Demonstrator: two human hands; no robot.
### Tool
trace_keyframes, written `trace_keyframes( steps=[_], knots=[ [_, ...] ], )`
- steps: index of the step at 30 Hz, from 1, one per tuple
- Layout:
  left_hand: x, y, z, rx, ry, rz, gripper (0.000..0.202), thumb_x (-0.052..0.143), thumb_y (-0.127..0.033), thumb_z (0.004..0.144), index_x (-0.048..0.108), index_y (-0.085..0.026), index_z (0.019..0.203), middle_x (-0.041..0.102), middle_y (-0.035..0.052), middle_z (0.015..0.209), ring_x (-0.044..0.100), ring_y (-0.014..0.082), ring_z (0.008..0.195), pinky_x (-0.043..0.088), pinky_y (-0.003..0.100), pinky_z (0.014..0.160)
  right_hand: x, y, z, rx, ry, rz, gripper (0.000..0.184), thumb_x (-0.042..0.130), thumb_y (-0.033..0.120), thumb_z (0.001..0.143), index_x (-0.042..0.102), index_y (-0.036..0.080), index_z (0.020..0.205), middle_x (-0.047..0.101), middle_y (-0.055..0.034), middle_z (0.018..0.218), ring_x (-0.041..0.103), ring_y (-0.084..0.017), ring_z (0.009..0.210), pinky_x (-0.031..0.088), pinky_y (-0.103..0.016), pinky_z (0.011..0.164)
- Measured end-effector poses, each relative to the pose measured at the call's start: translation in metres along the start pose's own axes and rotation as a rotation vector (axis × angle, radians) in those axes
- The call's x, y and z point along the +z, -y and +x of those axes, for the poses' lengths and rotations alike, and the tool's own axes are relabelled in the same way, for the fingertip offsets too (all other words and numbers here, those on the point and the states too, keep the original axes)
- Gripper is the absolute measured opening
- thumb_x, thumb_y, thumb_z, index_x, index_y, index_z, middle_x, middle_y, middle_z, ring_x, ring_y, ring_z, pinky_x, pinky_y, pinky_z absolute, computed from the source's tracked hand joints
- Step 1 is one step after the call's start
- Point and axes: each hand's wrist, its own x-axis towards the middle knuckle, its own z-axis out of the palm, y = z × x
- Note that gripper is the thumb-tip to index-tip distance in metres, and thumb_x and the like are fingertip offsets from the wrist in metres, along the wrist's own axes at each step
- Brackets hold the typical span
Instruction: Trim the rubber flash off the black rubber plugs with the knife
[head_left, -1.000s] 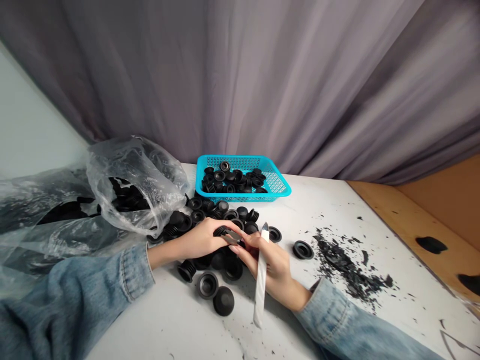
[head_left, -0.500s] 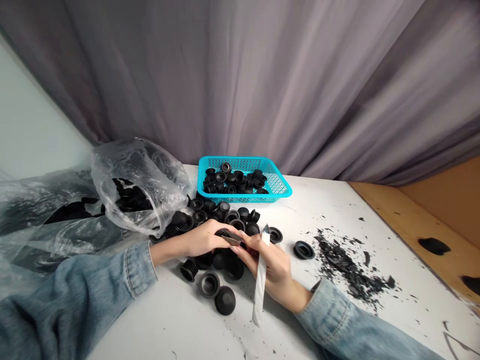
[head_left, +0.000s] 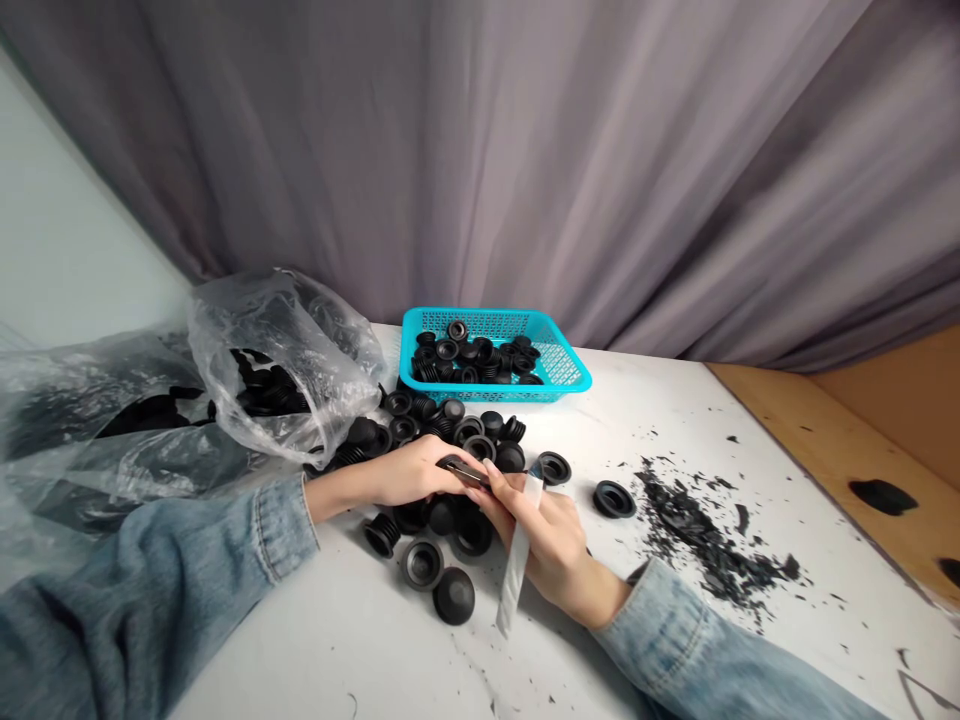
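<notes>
Over a pile of black rubber plugs [head_left: 421,564], my two hands meet. My left hand [head_left: 409,470] is closed on one black rubber plug [head_left: 461,468], held edge-on and partly covered by the fingers. My right hand [head_left: 551,535] grips a white-wrapped knife [head_left: 514,585], its short dark blade tip pointing up and away past the knuckles. The fingertips of that hand also touch the plug's near right edge. Loose plugs lie under and around both hands, some dome up, others showing their hollow ringed side.
A blue perforated basket [head_left: 574,383] with several plugs stands behind the pile. At left, a clear plastic bag [head_left: 300,330] holds more black pieces. Black rubber shavings [head_left: 705,540] are heaped at right, beside one lone plug [head_left: 614,499]. A wooden board [head_left: 810,430] borders the table's right.
The view has shifted slightly. My right hand has turned a little, tilting the knife further to the right at its tip. The plug stays between both hands.
</notes>
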Motion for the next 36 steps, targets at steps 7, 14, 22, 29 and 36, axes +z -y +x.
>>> trace_keyframes(
  steps=[7, 14, 22, 29, 36],
  knots=[
    [-0.001, 0.001, 0.0, -0.027, 0.022, -0.03, 0.026, 0.054, -0.02, 0.069, 0.069, -0.012, 0.088, 0.065, 0.0005, 0.076, 0.052, 0.0127, 0.068, 0.04, 0.022, 0.066, -0.003, 0.0, 0.001, -0.048, 0.047, -0.037, 0.055, 0.056, 0.007, 0.084, 0.037, 0.011, 0.136, 0.066, -0.0079, 0.076, 0.063, -0.016, 0.06, 0.049, -0.024, 0.049],
    [-0.001, 0.003, 0.001, -0.088, 0.032, -0.025, 0.03, 0.056, -0.02, 0.068, 0.069, -0.01, 0.093, 0.06, -0.0002, 0.067, 0.045, 0.0102, 0.059, 0.035, 0.021, 0.055, -0.005, 0.001, 0.005, -0.103, 0.068, -0.055, 0.059, 0.056, 0.006, 0.084, 0.033, 0.009, 0.138, 0.066, -0.0096, 0.079, 0.063, -0.016, 0.063, 0.051, -0.025, 0.051],
    [-0.001, 0.002, 0.002, -0.122, 0.012, -0.067, 0.024, 0.06, -0.021, 0.069, 0.07, -0.01, 0.087, 0.053, -0.0018, 0.056, 0.041, 0.0082, 0.05, 0.033, 0.019, 0.046, -0.008, -0.009, -0.004, -0.184, 0.127, -0.098, 0.06, 0.052, 0.006, 0.085, 0.029, 0.006, 0.14, 0.066, -0.0104, 0.077, 0.063, -0.019, 0.064, 0.051, -0.028, 0.05],
    [-0.001, 0.001, 0.001, -0.111, -0.024, -0.077, 0.03, 0.058, -0.024, 0.071, 0.07, -0.009, 0.093, 0.052, -0.0013, 0.055, 0.042, 0.0083, 0.049, 0.035, 0.018, 0.044, -0.008, 0.001, 0.011, -0.025, -0.067, -0.076, 0.053, 0.06, 0.007, 0.081, 0.044, 0.015, 0.131, 0.067, -0.0065, 0.075, 0.064, -0.015, 0.059, 0.052, -0.024, 0.05],
    [-0.001, -0.001, 0.001, -0.104, -0.03, -0.123, 0.026, 0.058, -0.018, 0.07, 0.071, -0.011, 0.091, 0.048, -0.0031, 0.05, 0.04, 0.0074, 0.047, 0.033, 0.017, 0.042, -0.008, -0.001, 0.01, -0.062, 0.001, -0.011, 0.05, 0.057, 0.008, 0.084, 0.044, 0.014, 0.131, 0.068, -0.0063, 0.075, 0.065, -0.015, 0.059, 0.054, -0.024, 0.051]
  ],
)
